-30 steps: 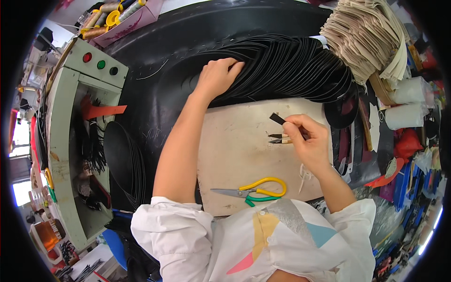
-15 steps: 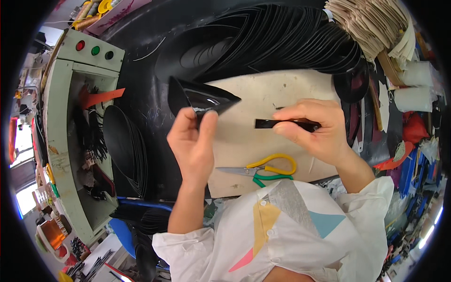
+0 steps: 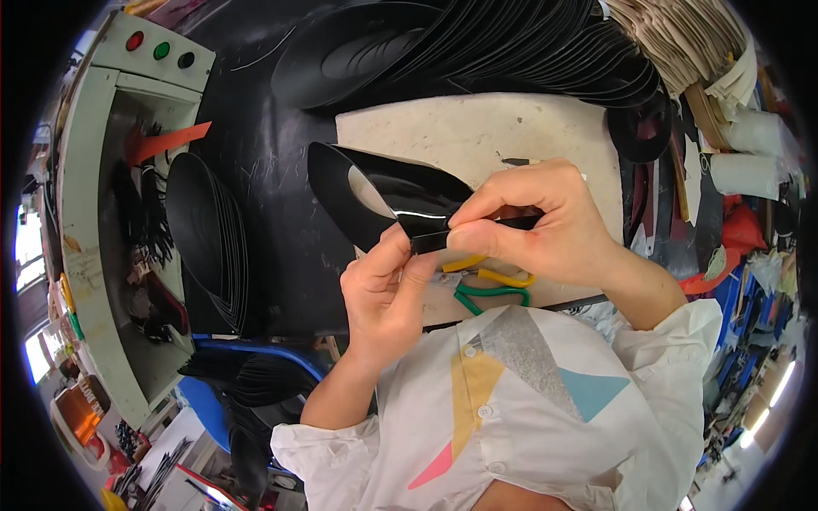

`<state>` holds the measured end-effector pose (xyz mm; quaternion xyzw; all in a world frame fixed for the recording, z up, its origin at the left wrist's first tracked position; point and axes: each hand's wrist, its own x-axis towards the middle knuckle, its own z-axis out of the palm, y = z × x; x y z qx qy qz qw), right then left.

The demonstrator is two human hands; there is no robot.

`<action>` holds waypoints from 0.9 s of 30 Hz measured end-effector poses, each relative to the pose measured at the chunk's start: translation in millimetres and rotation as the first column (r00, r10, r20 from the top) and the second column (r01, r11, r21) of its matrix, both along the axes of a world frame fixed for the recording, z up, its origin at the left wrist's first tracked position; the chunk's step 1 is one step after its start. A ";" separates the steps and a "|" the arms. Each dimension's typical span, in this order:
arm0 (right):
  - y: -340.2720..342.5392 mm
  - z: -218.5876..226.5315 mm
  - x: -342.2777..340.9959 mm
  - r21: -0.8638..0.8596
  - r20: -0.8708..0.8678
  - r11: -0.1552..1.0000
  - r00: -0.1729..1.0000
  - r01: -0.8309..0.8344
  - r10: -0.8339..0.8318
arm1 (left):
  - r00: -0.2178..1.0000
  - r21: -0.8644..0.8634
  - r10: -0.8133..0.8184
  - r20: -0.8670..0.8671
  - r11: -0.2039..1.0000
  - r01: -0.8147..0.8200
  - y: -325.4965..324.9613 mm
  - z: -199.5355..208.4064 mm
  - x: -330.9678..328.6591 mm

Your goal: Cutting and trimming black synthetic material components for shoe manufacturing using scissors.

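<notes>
A glossy black curved piece, which looks like a shoe upper (image 3: 422,183), is held above the pale board by my left hand (image 3: 379,298), thumb and fingers pinching its near edge. My right hand (image 3: 554,226) pinches a narrow black strip (image 3: 521,222) and presses its end against that same edge. Both hands meet there, so part of the seam is covered by fingertips. Beneath them, scissors (image 3: 503,295) with one yellow and one green handle lie on the board, their blades mostly hidden by my left hand.
The pale board (image 3: 562,128) lies on a black tabletop. Behind it fans a long row of black uppers (image 3: 511,51); a beige stack (image 3: 673,38) stands at far right. On the left are a metal cabinet (image 3: 85,221) with coloured buttons and more black pieces (image 3: 204,243).
My hands have come together: the left moved right and nearer with the upper, and the right brought the strip left onto its edge. The view has shifted slightly.
</notes>
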<state>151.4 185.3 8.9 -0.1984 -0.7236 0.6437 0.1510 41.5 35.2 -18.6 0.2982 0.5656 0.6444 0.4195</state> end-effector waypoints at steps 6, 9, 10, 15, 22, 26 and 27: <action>-1.2 4.0 1.8 -0.036 0.078 0.999 0.997 0.016 -0.013 | 0.996 -0.078 0.044 -0.080 0.996 -0.050 3.6 0.6 3.7; -3.4 5.4 -0.5 -0.014 0.102 1.000 0.994 0.025 -0.024 | 0.981 -0.094 0.040 -0.188 0.994 -0.058 3.2 -3.4 4.1; -5.3 3.0 -1.8 0.015 0.091 1.000 0.996 0.024 -0.025 | 0.973 -0.044 0.062 -0.222 0.996 -0.073 2.4 -8.6 4.3; -9.8 -2.3 1.4 0.421 0.010 0.907 0.999 0.024 -0.030 | 0.936 -0.022 0.160 -0.313 0.984 -0.176 -0.7 -16.7 2.7; -12.5 17.6 31.1 0.886 -0.132 0.457 0.988 0.084 0.076 | 0.895 0.076 0.380 -0.234 0.925 -0.373 6.1 -18.9 -0.4; -6.5 26.3 30.9 0.819 -0.036 0.574 0.996 -0.018 0.083 | 0.913 0.056 0.353 -0.207 0.936 -0.349 -8.0 -21.1 -1.7; -0.9 25.7 29.9 0.769 0.004 0.636 0.995 -0.066 0.099 | 0.917 0.070 0.354 -0.182 0.935 -0.347 -11.9 -21.5 -1.6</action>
